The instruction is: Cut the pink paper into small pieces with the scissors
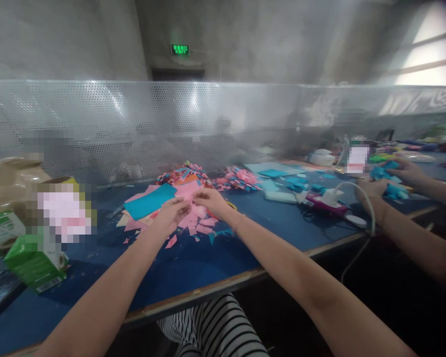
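Over a loose heap of pink paper pieces (200, 225), my left hand (174, 214) and my right hand (212, 202) meet fingertip to fingertip. The fingers of both are curled into a pinch on what looks like a small piece of pink paper (189, 195), partly hidden by the fingers. A flat blue paper sheet (148, 202) lies on pink and cream sheets just left of my left hand. Beyond my hands is a pile of pink, blue and orange paper tufts (186, 174). A yellow ring-shaped edge (230, 204) shows partly behind my right wrist.
The blue table (223, 258) backs onto a perforated metal screen (115, 109). Green boxes (35, 263) stand at left. To the right lie more paper tufts (240, 178) and a purple power strip (325, 204) with a white cable. A co-worker's hands (375, 191) hold blue paper.
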The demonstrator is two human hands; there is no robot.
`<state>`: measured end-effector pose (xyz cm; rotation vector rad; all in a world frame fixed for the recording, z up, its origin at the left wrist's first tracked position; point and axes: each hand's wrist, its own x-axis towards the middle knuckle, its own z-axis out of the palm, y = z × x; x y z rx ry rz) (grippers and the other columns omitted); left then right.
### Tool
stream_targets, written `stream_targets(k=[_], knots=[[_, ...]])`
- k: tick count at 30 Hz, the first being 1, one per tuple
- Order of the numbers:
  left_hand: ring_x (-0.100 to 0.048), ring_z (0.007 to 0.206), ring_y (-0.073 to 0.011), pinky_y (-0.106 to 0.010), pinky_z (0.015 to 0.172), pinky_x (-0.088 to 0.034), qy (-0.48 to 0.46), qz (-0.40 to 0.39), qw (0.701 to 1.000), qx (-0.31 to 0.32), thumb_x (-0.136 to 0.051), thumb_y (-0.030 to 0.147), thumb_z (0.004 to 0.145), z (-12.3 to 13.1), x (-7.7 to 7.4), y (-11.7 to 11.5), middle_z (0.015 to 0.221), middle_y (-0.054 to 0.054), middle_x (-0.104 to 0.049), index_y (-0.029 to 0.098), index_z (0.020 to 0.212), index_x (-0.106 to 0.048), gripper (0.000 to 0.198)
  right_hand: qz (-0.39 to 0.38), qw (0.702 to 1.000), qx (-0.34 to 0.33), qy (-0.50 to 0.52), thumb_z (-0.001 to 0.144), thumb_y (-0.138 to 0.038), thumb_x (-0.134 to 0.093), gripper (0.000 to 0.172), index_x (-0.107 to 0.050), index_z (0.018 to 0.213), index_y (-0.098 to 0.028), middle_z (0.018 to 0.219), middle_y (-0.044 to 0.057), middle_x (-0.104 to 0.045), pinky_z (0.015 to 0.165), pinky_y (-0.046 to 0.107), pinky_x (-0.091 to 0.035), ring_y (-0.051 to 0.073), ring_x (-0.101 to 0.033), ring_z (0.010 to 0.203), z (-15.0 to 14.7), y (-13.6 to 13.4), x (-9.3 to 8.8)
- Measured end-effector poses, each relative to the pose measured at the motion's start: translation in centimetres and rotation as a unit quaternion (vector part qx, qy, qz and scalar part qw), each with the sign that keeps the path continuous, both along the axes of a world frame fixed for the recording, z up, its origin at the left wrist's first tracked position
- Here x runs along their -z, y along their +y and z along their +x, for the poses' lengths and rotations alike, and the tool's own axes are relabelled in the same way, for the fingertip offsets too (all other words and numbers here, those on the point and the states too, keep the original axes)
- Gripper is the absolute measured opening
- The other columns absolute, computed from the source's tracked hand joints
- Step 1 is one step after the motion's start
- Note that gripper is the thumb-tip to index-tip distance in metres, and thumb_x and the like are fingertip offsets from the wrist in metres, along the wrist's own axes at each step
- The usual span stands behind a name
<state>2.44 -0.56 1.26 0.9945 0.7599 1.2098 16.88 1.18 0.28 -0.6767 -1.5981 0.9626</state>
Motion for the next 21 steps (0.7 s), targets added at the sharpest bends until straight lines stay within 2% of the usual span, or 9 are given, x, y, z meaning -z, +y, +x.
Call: stream_targets(k=[7,10,16,21], knots=[[-0.052,0.061,-0.0067,-0.024,0.069,-0.043,0.044,0.089,0.995,0.008,-0.070,0.020,0.047,0.18,0.16,-0.17,0.060,0.002,-0.054,0.013,0.060,-0.054,0.022,-0.056,0.998,-0.003,0.035,0.056,-0.019,-0.058,0.012,-0.054,0.066,-0.014,0.061,-0.004,-0.053,0.059,0.021,-0.042,0.006,-0.049,0.057,-0.22,0.34,0.32],[-0.051,0.060,-0.0071,-0.024,0.067,-0.043,0.072,0.114,0.991,-0.005,-0.069,0.023,0.048,0.40,-0.04,-0.53,0.060,0.002,-0.053,0.013,0.061,-0.054,0.022,-0.045,0.999,-0.005,0.013,0.058,-0.018,-0.054,0.009,-0.052,0.066,-0.014,0.059,-0.004,-0.050,0.057,0.021,-0.041,0.006,-0.048,0.055,-0.23,0.25,0.18],[-0.049,0.054,-0.0055,-0.022,0.061,-0.041,0.071,0.086,0.994,-0.009,-0.069,0.021,0.046,0.81,0.01,-0.73,0.052,0.004,-0.049,0.013,0.057,-0.050,0.023,0.052,0.996,0.039,-0.067,0.063,-0.018,-0.049,0.004,-0.048,0.063,-0.015,0.055,-0.005,-0.046,0.054,0.020,-0.038,0.006,-0.046,0.053,-0.15,-0.04,0.02],[-0.052,0.055,-0.0070,-0.024,0.064,-0.043,0.048,0.053,0.997,0.013,-0.070,0.023,0.049,0.58,0.18,-0.46,0.056,0.001,-0.055,0.013,0.059,-0.052,0.022,0.054,0.996,0.037,-0.063,0.064,-0.021,-0.050,0.007,-0.050,0.065,-0.014,0.059,-0.003,-0.048,0.056,0.021,-0.039,0.006,-0.046,0.055,-0.21,0.03,0.14]])
